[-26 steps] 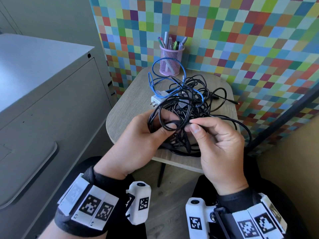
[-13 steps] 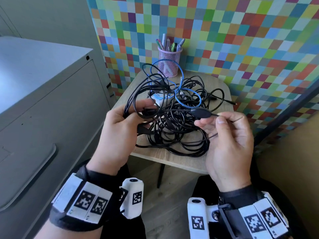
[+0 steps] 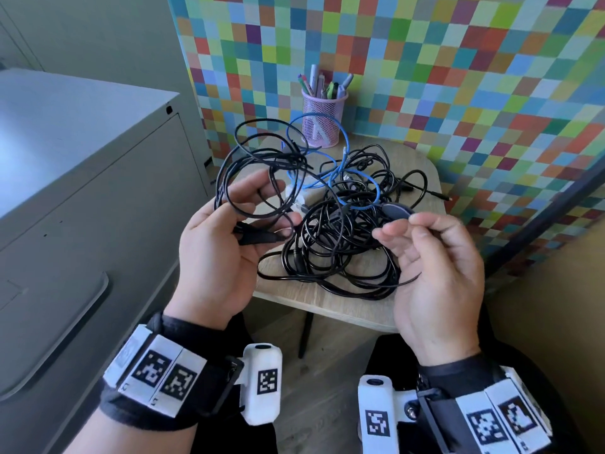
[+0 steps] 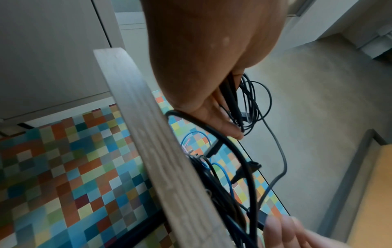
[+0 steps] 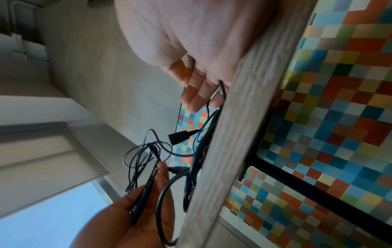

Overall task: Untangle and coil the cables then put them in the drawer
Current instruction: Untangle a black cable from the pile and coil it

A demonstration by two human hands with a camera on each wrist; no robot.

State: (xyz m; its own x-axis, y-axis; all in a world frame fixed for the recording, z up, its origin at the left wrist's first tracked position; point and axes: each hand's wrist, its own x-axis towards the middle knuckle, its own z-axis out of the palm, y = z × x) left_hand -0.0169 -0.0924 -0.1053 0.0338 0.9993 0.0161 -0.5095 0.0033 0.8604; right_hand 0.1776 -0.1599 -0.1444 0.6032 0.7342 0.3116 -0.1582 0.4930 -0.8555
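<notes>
A tangle of black cables [image 3: 340,253] lies on the small wooden table [image 3: 330,306], with a blue cable [image 3: 327,176] and a white charger [image 3: 293,195] mixed in. My left hand [image 3: 281,204], palm up over the table's left edge, holds several lifted black loops [image 3: 248,165], its thumb pressing black connectors [image 3: 258,238] into the palm. My right hand [image 3: 397,227] pinches a thin black cable between thumb and forefinger, just behind a black oval plug [image 3: 397,209]. In the left wrist view the loops [image 4: 251,104] hang past the fingers [image 4: 231,129].
A pink mesh pen holder [image 3: 322,124] stands at the table's back, against the checkered wall. A grey metal cabinet [image 3: 82,191] with a recessed drawer handle [image 3: 49,339] stands close on the left. A dark table leg [image 3: 306,335] runs down to the wood floor.
The hands have drawn apart. The left lifted a bundle of black loops up and left out of the tangle. The right pulled the plug end to the right.
</notes>
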